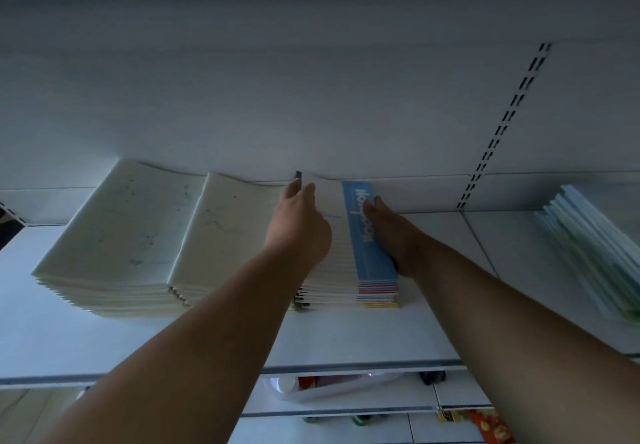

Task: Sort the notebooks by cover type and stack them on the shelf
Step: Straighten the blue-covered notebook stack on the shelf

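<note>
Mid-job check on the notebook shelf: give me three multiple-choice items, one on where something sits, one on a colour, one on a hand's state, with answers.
1. Where is the greenish notebook stack?
A. far right of the shelf
B. between the two cream stacks
C. on the shelf below

2. What colour is the strip marked "Notebook"?
A. red
B. blue
C. black

3. What is the right hand doing?
A. hanging idle
B. lifting a notebook clear
C. pressing against the side of the middle stack

Answers: 1 A, it lies apart at the right edge. 2 B, the strip is blue with white lettering. 3 C, its fingers lie along the blue-edged side.
</note>
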